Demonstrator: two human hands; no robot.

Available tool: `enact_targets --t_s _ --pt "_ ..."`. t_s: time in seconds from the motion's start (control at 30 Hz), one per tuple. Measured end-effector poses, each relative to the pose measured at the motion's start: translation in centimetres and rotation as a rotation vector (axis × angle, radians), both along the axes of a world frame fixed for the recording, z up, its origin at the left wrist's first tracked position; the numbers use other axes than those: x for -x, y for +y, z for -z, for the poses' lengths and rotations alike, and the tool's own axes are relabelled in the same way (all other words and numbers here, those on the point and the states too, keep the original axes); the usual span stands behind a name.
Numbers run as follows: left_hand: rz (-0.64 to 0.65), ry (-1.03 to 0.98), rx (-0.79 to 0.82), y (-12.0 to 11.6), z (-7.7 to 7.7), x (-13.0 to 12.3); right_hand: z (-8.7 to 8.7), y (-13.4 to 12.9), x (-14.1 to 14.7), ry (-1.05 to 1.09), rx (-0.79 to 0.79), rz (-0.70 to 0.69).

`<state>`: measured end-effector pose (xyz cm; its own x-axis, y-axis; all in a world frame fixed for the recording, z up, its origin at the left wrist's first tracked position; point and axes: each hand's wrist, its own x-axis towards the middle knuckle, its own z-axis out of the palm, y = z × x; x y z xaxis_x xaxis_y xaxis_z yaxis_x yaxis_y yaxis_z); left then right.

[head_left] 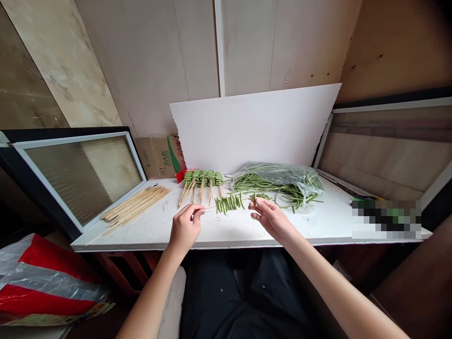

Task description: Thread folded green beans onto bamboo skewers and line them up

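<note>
My left hand [186,225] is closed in a pinch on the blunt end of a thin bamboo skewer [209,207]. Several short pieces of green bean [228,203] are threaded crosswise along that skewer, above the front of the table. At the skewer's far end, my right hand [271,217] pinches another piece of green bean [254,197] between thumb and fingers. Whether the skewer's tip touches this piece I cannot tell. Just behind the right hand lies a small heap of cut bean pieces [260,196].
Finished bean skewers [203,178] are stacked at the back of the white table [212,235]. Bare skewers [137,207] lie at left. Long beans in a clear plastic bag [278,179] sit back right. A cardboard box [158,155] and white board [254,132] stand behind.
</note>
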<state>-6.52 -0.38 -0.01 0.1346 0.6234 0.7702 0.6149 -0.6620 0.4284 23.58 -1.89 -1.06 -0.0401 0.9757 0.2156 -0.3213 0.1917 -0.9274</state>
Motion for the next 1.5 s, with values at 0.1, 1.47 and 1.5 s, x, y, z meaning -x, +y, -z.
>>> enact_targets --t_s 0.1,1.47,1.5 --pt "-0.007 0.011 -0.031 -0.5 -0.2 -0.2 -0.5 -0.6 0.2 0.028 -0.021 -0.022" --pt "0.016 0.084 -0.183 -1.3 0.0 -1.1 -1.0 -1.1 0.3 0.199 0.050 0.067" --pt "0.016 0.086 -0.183 -1.3 0.0 -1.1 -1.0 -1.1 0.3 0.197 0.052 0.072"
